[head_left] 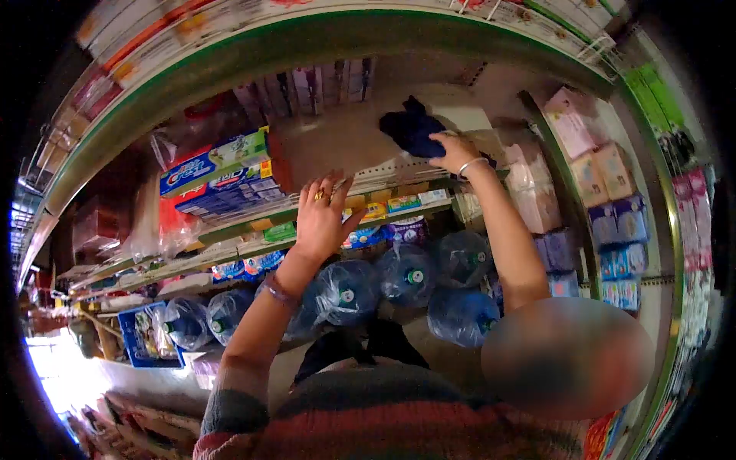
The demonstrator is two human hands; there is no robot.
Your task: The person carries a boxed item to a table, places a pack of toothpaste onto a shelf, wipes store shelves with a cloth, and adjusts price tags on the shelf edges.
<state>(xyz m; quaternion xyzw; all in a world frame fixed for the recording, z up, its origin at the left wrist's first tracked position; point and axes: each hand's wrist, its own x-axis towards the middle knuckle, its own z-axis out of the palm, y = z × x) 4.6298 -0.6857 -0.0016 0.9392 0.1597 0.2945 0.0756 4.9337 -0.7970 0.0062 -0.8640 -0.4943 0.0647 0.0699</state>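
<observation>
My right hand (457, 152) reaches onto the shelf (349, 146), its fingers closed on a crumpled dark blue cloth (412, 129). The cloth lies against the pale shelf surface toward the back. My left hand (322, 211) is at the front edge of the same shelf, palm down with fingers spread and nothing held in them. Just left of that hand stand stacked Crest toothpaste boxes (218, 172) in blue, green and red. A bangle (471, 165) circles my right wrist.
Below the shelf are several large plastic-wrapped water bottles (349, 291). Small bright packets (404, 204) line a lower shelf. Tissue packs (613, 172) fill side shelves at right. A green-edged shelf (368, 34) runs overhead. A blue crate (149, 337) stands lower left. A blurred patch covers the lower right.
</observation>
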